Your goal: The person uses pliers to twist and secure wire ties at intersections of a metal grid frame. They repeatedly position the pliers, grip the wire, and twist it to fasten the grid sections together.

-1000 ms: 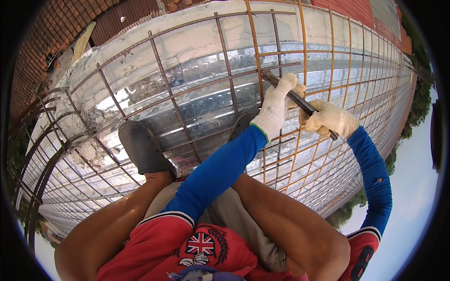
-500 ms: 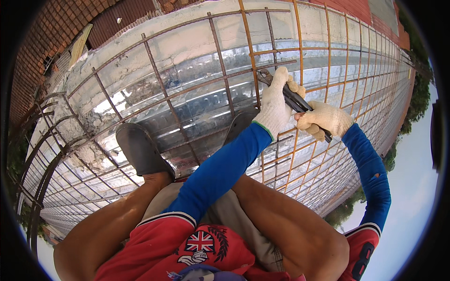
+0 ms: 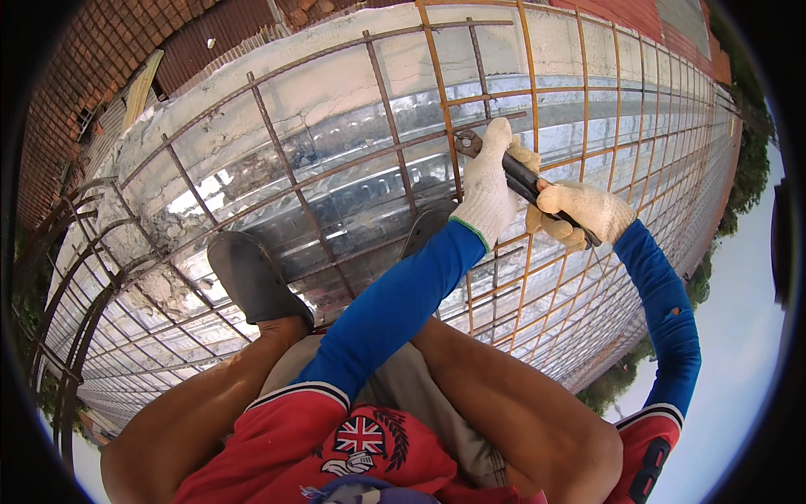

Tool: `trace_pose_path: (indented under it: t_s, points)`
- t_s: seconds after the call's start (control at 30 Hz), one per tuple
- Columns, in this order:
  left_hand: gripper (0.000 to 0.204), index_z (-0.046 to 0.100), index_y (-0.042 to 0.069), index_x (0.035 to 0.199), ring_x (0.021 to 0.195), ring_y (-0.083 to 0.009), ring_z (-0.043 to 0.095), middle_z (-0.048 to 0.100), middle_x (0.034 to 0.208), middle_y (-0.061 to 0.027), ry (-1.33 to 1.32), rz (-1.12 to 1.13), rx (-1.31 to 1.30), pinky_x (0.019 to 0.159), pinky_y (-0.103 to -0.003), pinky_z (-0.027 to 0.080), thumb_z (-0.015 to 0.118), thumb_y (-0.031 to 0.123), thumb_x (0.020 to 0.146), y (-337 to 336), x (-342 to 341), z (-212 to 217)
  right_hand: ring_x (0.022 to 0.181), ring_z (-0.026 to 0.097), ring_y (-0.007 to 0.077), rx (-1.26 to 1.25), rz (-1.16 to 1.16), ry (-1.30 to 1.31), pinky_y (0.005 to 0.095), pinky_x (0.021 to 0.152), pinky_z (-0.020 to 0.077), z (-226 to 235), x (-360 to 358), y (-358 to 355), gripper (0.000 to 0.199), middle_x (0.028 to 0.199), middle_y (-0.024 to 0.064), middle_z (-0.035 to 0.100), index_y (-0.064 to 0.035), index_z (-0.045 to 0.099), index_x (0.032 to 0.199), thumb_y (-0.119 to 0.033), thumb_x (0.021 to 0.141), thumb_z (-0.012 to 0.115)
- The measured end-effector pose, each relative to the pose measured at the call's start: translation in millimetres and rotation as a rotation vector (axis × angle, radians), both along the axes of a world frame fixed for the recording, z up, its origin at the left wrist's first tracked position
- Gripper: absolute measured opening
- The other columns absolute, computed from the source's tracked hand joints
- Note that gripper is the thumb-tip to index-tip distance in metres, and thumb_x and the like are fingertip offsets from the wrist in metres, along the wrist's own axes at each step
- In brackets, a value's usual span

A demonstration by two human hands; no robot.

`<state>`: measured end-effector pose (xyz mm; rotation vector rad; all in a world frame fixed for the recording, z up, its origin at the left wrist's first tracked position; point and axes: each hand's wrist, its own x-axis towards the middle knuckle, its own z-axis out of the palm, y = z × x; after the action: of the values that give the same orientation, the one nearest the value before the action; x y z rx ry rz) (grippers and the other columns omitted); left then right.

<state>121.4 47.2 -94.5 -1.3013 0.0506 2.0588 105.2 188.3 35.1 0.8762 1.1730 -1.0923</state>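
Note:
A pair of pincers with black handles [image 3: 521,179] is held by both of my gloved hands. My left hand [image 3: 487,176], in a white knit glove, wraps the handles close behind the metal head, its thumb lying along the top. Further down the handles, my right hand [image 3: 586,212] is closed round them, in a cream glove with a bare fingertip showing. The pincers' head [image 3: 467,142] is at a rusty orange rebar, near where it crosses a darker bar [image 3: 395,149]. Whether the jaws bite on tie wire is too small to tell.
A rebar grid [image 3: 585,101] spreads over shiny metal decking [image 3: 336,197] under my shoes [image 3: 252,273]. Broken concrete [image 3: 164,290] and bent bars [image 3: 92,307] lie at the left. A concrete ledge [image 3: 336,71] and a brick-red wall [image 3: 613,13] run along the far side.
The pincers' head has shifted slightly left and down, and the handles look closer together. My right hand has rolled a little over the handles.

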Motion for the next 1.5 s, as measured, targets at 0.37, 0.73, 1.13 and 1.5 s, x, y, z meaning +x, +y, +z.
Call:
trace_pose_path:
  t_s: [0.37,0.73,1.13,1.5]
  points:
    - [0.044,0.065,0.007,0.095,0.063,-0.0211,0.062,0.063,0.077,-0.0052,0.002,-0.008,-0.053,0.068,-0.044,0.061,0.092,0.042,0.089,-4.0,0.5,1.5,0.058,0.066,0.0257,0.479,0.799,0.663,0.0403,0.056,0.0554,-19.2,51.3,-16.0,0.024,0.074,0.0108,0.069,0.0002,0.067,0.099,-0.020,0.089,0.077]
    - [0.046,0.063,0.007,0.096,0.061,-0.0188,0.062,0.061,0.077,-0.0040,0.036,-0.050,-0.197,0.073,-0.043,0.067,0.092,0.043,0.089,2.8,3.8,0.5,0.052,0.059,0.0097,0.445,0.639,0.368,0.0289,0.043,0.0444,-15.1,37.5,-17.1,0.025,0.070,0.0006,0.065,-0.0076,0.068,0.100,-0.032,0.097,0.075]
    - [0.050,0.073,0.005,0.103,0.086,-0.0309,0.073,0.070,0.082,-0.0097,0.112,-0.084,0.076,0.089,-0.051,0.061,0.087,0.052,0.091,-5.6,9.3,-11.2,0.066,0.071,0.0215,0.394,0.476,0.321,0.0386,0.061,0.0560,-11.9,42.6,-22.6,0.031,0.074,0.0109,0.071,0.0000,0.071,0.106,-0.030,0.098,0.075]
    - [0.062,0.070,0.002,0.110,0.090,-0.0331,0.075,0.075,0.095,-0.0164,0.103,-0.043,0.039,0.088,-0.049,0.063,0.082,0.061,0.091,-0.2,19.9,-18.5,0.087,0.075,0.0442,0.617,0.995,0.663,0.0502,0.074,0.0583,-7.8,44.6,-35.0,0.037,0.088,0.0277,0.074,0.0014,0.067,0.119,-0.027,0.097,0.078]
